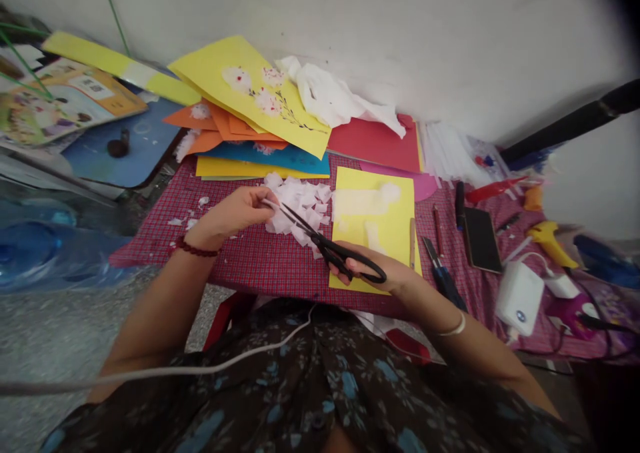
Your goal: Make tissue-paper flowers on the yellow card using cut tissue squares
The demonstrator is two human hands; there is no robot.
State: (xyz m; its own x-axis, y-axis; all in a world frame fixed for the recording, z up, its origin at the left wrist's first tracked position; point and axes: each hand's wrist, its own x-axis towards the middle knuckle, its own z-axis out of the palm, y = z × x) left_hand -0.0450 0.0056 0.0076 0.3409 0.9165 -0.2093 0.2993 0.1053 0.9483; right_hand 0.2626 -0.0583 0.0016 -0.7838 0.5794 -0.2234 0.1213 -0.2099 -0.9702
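Note:
My right hand (373, 272) grips the black handles of a pair of scissors (330, 245), blades pointing up-left. My left hand (235, 212) pinches a thin strip of white tissue paper (269, 204) at the blade tips. Just behind lies a heap of white tissue squares (303, 210) on the red checked cloth (250, 256). A yellow sheet (385, 223) with white paper pieces on it lies beside the heap, under my right hand.
Coloured paper sheets (260, 153) and a yellow card with tissue flowers (250, 86) are stacked at the back. To the right lie pencils, a black phone (481, 238), a white charger (520, 298) and a yellow glue gun (550, 240). A blue water bottle (40, 246) lies left.

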